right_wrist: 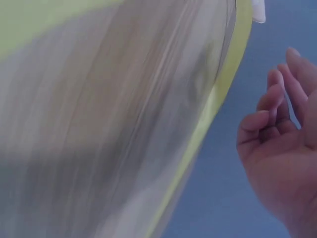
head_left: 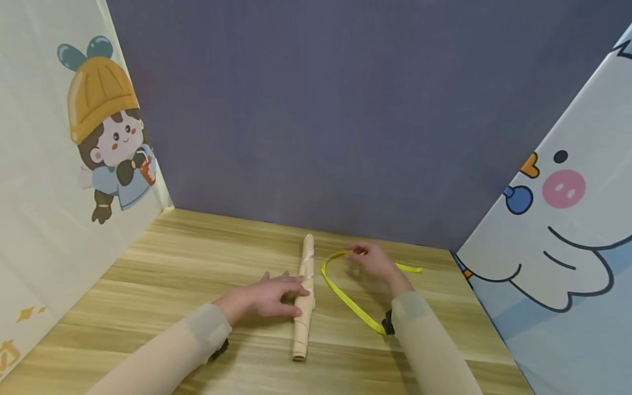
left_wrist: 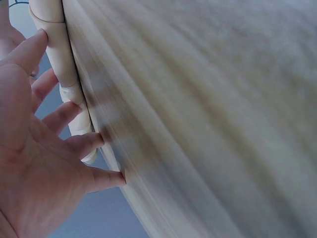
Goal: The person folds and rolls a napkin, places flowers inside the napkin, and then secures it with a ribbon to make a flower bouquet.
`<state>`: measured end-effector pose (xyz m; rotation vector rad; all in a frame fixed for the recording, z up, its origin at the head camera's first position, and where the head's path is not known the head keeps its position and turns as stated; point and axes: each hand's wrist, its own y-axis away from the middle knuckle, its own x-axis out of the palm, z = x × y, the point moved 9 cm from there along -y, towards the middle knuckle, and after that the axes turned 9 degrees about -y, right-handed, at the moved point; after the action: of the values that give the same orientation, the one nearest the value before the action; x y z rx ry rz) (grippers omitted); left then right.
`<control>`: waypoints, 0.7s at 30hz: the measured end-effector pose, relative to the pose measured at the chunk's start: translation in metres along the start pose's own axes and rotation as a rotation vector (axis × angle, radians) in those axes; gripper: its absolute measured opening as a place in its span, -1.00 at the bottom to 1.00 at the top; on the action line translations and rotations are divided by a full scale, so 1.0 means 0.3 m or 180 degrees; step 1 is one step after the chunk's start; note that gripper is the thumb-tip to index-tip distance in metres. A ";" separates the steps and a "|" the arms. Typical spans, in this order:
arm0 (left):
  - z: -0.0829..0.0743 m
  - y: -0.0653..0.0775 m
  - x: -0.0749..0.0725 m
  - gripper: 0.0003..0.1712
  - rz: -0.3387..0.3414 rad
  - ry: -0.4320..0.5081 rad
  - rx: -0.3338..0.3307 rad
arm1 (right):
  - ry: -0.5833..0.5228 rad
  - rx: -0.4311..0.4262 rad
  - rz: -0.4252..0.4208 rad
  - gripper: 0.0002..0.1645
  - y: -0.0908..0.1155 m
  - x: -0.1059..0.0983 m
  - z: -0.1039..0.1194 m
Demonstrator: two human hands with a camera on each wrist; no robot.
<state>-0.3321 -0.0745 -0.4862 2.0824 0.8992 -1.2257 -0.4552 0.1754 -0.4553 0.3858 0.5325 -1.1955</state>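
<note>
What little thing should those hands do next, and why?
Perhaps the right hand should bring the yellow ribbon leftward to the beige roll: the ribbon curves beside the roll, not around it, and the left hand touches the roll, possibly steadying it.

Left arm (head_left: 160, 346), in pale beige cloth sleeve, enters near left, slants far and right. Bare left hand (head_left: 276, 296) palm down, wrist turned rightward; fingers (left_wrist: 85, 145) spread, slightly bent; thumb (left_wrist: 28, 53) well apart on near side. Right arm (head_left: 436, 345), matching pale beige sleeve, enters near right, slants far and left. Bare right hand (head_left: 376, 262) farther off than the left, angled leftward, fingers loosely curled.
</note>
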 end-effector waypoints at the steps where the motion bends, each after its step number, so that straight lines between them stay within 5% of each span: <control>1: -0.002 0.001 -0.003 -0.37 -0.0005 0.0000 0.0009 | 0.0085 -0.0053 0.0062 -0.54 0.013 -0.007 0.006; 12: 0.004 0.001 -0.007 -0.37 0.0001 0.0004 -0.0007 | 0.0130 -0.0209 0.1074 -0.70 0.218 0.041 -0.025; 21: 0.003 -0.006 -0.001 -0.37 0.0003 0.0040 -0.0008 | 0.0103 -0.0158 0.1471 -0.69 0.317 0.050 -0.100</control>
<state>-0.3341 -0.0742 -0.4864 2.0907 0.9049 -1.2117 -0.3668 0.2114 -0.4879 0.4572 0.4679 -0.7306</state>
